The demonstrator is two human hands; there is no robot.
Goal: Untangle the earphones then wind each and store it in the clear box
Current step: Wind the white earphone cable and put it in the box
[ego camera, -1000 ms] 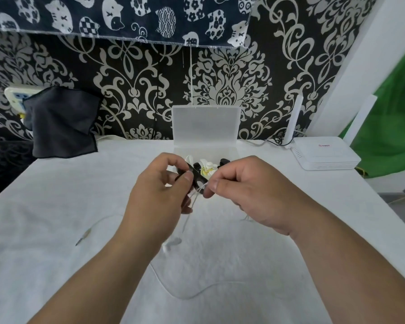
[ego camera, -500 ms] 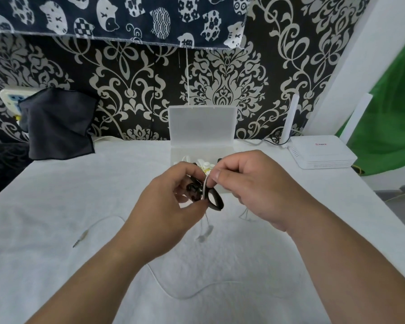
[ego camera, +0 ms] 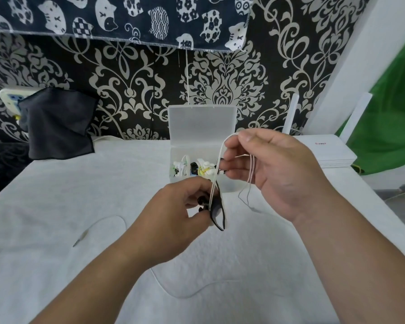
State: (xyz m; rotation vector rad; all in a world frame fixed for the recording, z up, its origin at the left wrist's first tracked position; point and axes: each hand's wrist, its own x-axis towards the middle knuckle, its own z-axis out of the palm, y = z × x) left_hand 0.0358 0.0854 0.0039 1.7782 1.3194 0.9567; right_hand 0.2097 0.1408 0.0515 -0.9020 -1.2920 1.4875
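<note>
The left hand (ego camera: 171, 216) is curled shut round the black earphone (ego camera: 216, 212), whose dark loop sticks out past the thumb. The right hand (ego camera: 283, 174) is higher and to the right. Its thumb and forefinger pinch the top of a loop of white cord (ego camera: 220, 157), and a few thin strands hang down across its palm.

The cord runs almost upright between the hands, leaning slightly towards the right hand at its top. Its lower end passes into the left hand's grip beside the black earphone. I judge that pulling the two apart calls for a draw along that line, up and away from the left hand.

The box (ego camera: 201, 127) stands open just behind both hands, nearer the right one, with wound earphones (ego camera: 204, 168) already inside. More white cord trails over the bench (ego camera: 56, 206) beneath the left forearm, and a plug (ego camera: 80, 238) lies well off to the left.

Half a second ago the hands met at the tangle. Since then the right hand has lifted clear, drawing the loop out, while the left has stayed low.
</note>
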